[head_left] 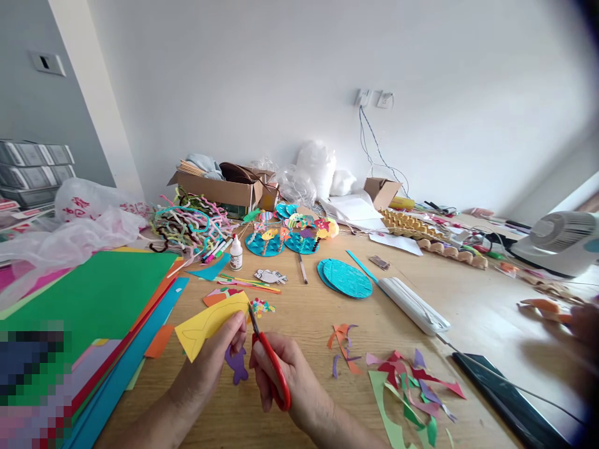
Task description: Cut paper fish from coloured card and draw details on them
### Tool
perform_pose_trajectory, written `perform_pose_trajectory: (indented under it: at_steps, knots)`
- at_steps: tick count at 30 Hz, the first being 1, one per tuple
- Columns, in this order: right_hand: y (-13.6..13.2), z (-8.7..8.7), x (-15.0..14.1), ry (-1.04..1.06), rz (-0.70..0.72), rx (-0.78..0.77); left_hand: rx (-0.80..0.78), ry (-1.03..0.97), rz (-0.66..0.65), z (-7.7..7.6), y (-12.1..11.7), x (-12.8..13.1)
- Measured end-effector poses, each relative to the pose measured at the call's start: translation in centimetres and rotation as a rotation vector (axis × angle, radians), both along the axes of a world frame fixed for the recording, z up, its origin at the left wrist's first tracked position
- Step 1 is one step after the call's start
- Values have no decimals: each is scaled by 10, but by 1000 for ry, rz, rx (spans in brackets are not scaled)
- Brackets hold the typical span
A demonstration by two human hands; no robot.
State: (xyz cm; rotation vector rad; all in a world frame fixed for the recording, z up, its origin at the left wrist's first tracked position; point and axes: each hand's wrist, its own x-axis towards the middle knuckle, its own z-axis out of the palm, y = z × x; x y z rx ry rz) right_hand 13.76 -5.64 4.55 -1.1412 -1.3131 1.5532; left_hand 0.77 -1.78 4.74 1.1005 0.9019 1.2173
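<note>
My left hand (219, 346) is closed on a piece of yellow paper (199, 324) with a pencilled outline on it. In my right hand (292, 368) are red-handled scissors (271, 362), their blades pointing up at the right edge of the yellow paper. Whether the blades touch the paper is hard to tell. Below the hands, a purple paper fish (237, 366) lies on the table, partly covered by my left hand. Just behind the blades sits a little heap of coloured paper dots (262, 307).
Stacked coloured paper (93, 299) fills the left side. Paper scraps (412, 380) lie at right, near a power strip (412, 305) and a dark tablet-like slab (505, 393). Behind are blue discs (349, 279), a glue bottle (236, 254) and pipe cleaners (187, 221). Another person's hand (583, 330) shows far right.
</note>
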Motion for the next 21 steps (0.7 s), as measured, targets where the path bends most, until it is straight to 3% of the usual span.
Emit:
perform_pose_trajectory:
  at_steps: [5,21]
  knots:
    - [0,0,1,-1,16,9,-72,-30,28,4,-4,4]
    - [-1,2,1,36,-2,41,-94,-74,18,9,-10,7]
